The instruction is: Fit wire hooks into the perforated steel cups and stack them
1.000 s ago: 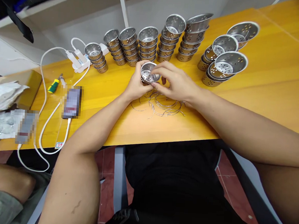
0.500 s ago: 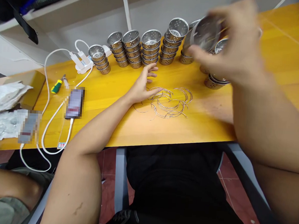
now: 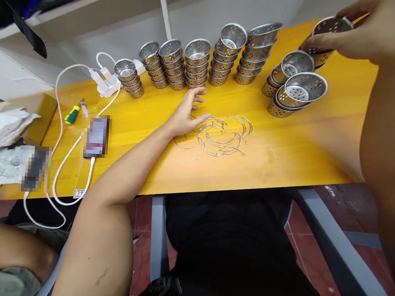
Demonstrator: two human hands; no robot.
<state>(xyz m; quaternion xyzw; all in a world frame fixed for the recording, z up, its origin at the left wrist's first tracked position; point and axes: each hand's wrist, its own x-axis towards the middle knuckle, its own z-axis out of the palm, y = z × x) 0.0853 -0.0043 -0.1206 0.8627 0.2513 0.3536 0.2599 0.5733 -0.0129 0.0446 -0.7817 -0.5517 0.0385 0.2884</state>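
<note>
My right hand [image 3: 364, 40] grips the rim of a perforated metal cup [image 3: 330, 27] at the far right, thumb in front and fingers behind. That cup sits on or just above other cups, partly hidden by the hand. In front of it stand two short stacks of the same cups [image 3: 301, 92]. My left hand [image 3: 189, 111] rests on the table, fingers loosely spread, holding nothing. Its thumb reaches the edge of a loose pile of thin curved metal wires [image 3: 221, 138]. Behind it is a row of cup stacks [image 3: 198, 61]; a tilted cup [image 3: 263, 35] tops the rightmost one.
On the left lie a phone [image 3: 97, 136] with a white cable, a green and yellow screwdriver [image 3: 72, 115] and a power strip [image 3: 107, 86]. Plastic bags [image 3: 6, 129] lie farther left, near another person's arm [image 3: 14, 239]. The table's front edge runs before my lap.
My right hand has moved right, from a cup above the rightmost stack of the back row to a cup at the far right. A tilted cup now tops that stack. My left hand stays put.
</note>
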